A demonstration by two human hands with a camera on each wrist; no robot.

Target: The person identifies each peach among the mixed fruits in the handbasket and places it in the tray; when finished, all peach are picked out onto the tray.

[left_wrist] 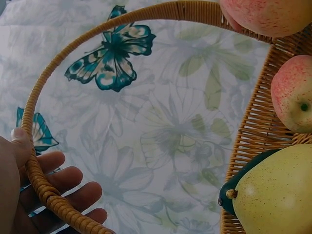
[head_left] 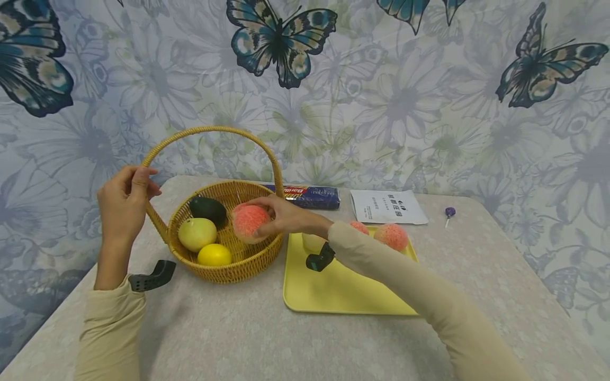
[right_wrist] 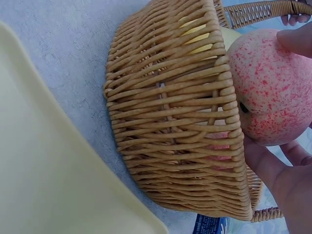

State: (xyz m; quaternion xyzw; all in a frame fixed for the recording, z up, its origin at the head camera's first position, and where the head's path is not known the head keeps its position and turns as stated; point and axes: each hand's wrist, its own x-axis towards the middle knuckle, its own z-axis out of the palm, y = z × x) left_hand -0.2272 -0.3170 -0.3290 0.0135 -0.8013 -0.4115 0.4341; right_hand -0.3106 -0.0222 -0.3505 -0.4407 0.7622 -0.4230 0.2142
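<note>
My left hand [head_left: 121,203] grips the left side of the wicker basket's handle [head_left: 212,129]; in the left wrist view the thumb lies on one side of the handle [left_wrist: 73,41], fingers behind. My right hand [head_left: 293,218] holds a pink peach [head_left: 250,222] over the right part of the basket [head_left: 224,274]. The right wrist view has this peach [right_wrist: 273,87] at the rim between thumb and fingers. A dark green avocado-like fruit [head_left: 208,210], a yellow-green fruit [head_left: 197,234] and a yellow fruit [head_left: 214,255] lie inside. Another peach [left_wrist: 292,92] shows there in the left wrist view.
Right of the basket, a yellow tray [head_left: 348,291] holds two peaches [head_left: 392,236] and a pale fruit [head_left: 313,242], partly hidden by my right arm. Behind are a blue Barilla package [head_left: 316,197] and a white packet [head_left: 388,207]. A purple lollipop [head_left: 450,212] lies far right.
</note>
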